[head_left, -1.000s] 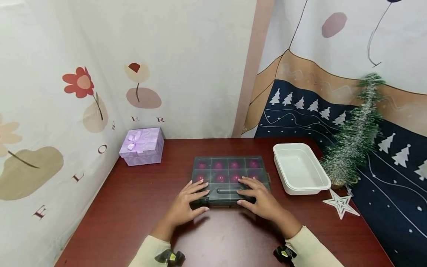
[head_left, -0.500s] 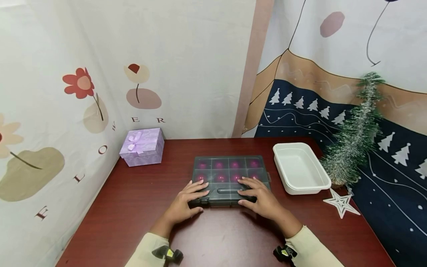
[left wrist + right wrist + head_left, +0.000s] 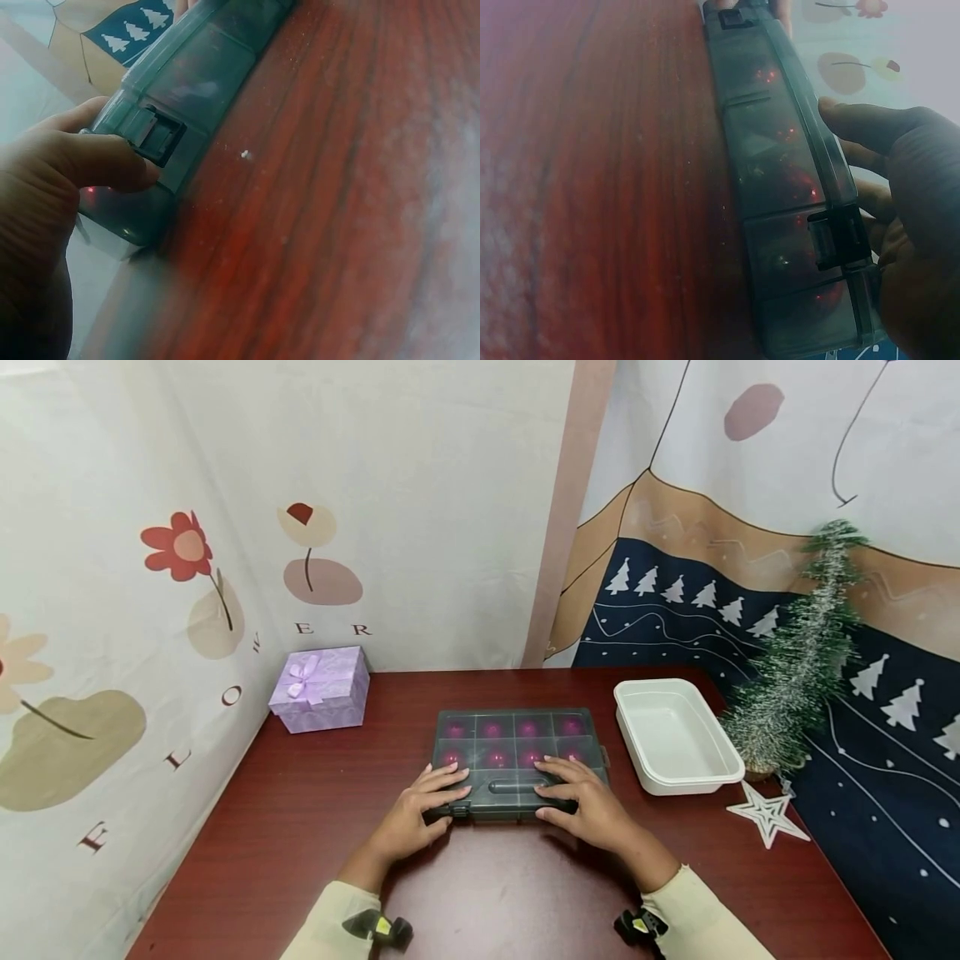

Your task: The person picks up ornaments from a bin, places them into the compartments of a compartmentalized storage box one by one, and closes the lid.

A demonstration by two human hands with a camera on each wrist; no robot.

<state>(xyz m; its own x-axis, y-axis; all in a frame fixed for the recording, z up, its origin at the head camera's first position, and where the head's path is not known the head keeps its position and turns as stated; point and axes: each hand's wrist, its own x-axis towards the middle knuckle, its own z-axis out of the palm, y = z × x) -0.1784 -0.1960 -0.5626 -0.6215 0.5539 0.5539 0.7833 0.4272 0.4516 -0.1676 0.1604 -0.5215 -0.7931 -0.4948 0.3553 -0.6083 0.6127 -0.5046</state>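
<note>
A dark translucent compartment box (image 3: pixel 517 752) with a lid lies in the middle of the table, its cells holding shiny pink-red balls. My left hand (image 3: pixel 411 814) holds its front left corner: the fingers lie over the lid, and the thumb (image 3: pixel 124 163) bends against the front wall beside the left latch (image 3: pixel 159 136). On the right part of the lid rests my right hand (image 3: pixel 588 802), fingers spread. Its thumb (image 3: pixel 855 121) touches the lid's front edge, left of the right latch (image 3: pixel 840 236). The lid is down.
To the right stands a white plastic tub (image 3: pixel 678 739). Past it are a small tinsel tree (image 3: pixel 798 685) and a white star ornament (image 3: pixel 767 814). A lilac gift box (image 3: pixel 321 689) with a bow sits at the back left. Printed cloth (image 3: pixel 435 510) hangs behind the table.
My left thumb has moved up and inward from beside the box to its front wall near the left latch. The right hand and the box have stayed put.
</note>
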